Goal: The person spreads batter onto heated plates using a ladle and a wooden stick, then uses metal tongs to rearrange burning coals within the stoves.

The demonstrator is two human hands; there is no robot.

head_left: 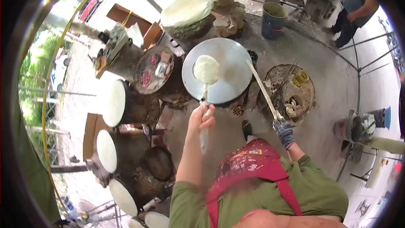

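Your fingers [206, 120] on the left hand [201, 118] are curled shut around the handle of a ladle [204, 114], whose bowl end reaches onto the round griddle [228, 65] ahead of you. A pale pool of batter [206, 69] lies on the griddle's left part, touching the ladle's tip. Your right hand [284, 131], in a dark glove, is closed around the near end of a long flat stick [262, 89], which slants up toward the griddle's right edge.

The batter looks wet and soft, likely to run and tear if pushed hard, so it wants a light touch. The ladle seems stiff and light, best held low on its handle, as you hold it now. The stick looks thin and rigid.

Left of the griddle stand several drums [116, 103] with white round tops. Beyond the griddle, a stack of thin sheets [185, 8] rests on a stump. A person [354, 10] stands well beyond it, to the right.
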